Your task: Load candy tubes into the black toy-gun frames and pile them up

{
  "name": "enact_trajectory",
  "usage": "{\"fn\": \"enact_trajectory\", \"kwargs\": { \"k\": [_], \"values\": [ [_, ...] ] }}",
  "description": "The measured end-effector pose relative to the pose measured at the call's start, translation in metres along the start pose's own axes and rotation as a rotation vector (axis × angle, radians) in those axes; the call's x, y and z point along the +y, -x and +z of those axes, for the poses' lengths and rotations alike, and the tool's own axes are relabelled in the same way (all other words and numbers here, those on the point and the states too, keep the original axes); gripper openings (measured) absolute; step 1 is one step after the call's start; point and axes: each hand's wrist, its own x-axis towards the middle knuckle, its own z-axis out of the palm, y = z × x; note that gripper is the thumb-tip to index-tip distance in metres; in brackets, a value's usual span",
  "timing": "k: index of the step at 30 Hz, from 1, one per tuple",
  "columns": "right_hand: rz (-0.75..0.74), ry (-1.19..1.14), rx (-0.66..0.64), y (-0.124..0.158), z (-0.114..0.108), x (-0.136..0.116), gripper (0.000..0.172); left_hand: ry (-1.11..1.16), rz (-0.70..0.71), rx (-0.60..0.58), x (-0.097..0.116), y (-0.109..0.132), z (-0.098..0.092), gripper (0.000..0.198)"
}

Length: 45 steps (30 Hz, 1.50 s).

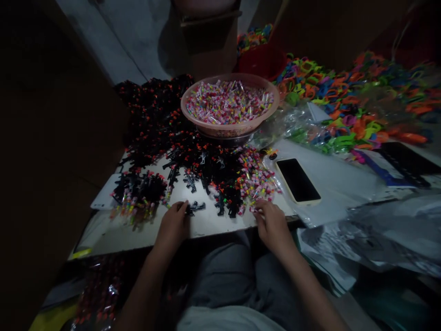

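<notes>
My left hand (174,223) is closed at the table's front edge, thumb and forefinger on the end of a small black toy gun (197,208). At the near edge of a pile of small pink, white and yellow candy-like pieces (258,181), my right hand (272,223) has its fingertips pinched around one small piece. Black toy guns with orange tips (220,172) spread between and beyond the hands. To the left lies a bunch of toy guns with colourful pieces at their near ends (138,195).
Behind the piles stands a pink basin (186,110) full of the small pieces. A phone (298,180) rests on clear plastic bags (344,177) at right. Bright plastic parts (337,96) are heaped at back right, beside a red basin (263,62). A large black heap (151,110) fills the back left.
</notes>
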Motion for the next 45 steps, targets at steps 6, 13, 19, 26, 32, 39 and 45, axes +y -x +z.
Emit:
{"fn": "enact_trajectory", "kwargs": {
  "k": [6, 13, 19, 26, 32, 39, 45],
  "values": [
    [0.032, -0.459, -0.110, 0.019, 0.013, -0.036, 0.027, 0.491, -0.101, -0.006, 0.005, 0.023, -0.006, 0.045],
    [-0.020, -0.614, -0.243, 0.021, 0.025, -0.072, 0.015, 1.100, -0.307, -0.154, 0.048, 0.047, -0.031, 0.025],
    [0.157, -0.827, -0.171, 0.032, 0.034, -0.079, 0.013, 1.591, -0.615, -0.131, 0.091, 0.053, -0.001, 0.042],
    [0.070, -0.787, -0.150, 0.038, 0.029, -0.077, 0.022, 1.684, -0.626, -0.048, 0.095, 0.046, -0.006, 0.033],
    [0.062, -0.756, -0.128, 0.036, 0.024, -0.078, 0.011, 1.593, -0.600, -0.046, 0.095, 0.050, -0.001, 0.033],
    [0.020, -0.724, -0.017, 0.034, 0.020, -0.077, 0.007, 1.536, -0.599, -0.012, 0.096, 0.052, -0.002, 0.034],
    [0.010, -0.725, -0.013, 0.033, 0.018, -0.078, 0.008, 1.469, -0.642, -0.002, 0.098, 0.053, -0.008, 0.033]
  ]
}}
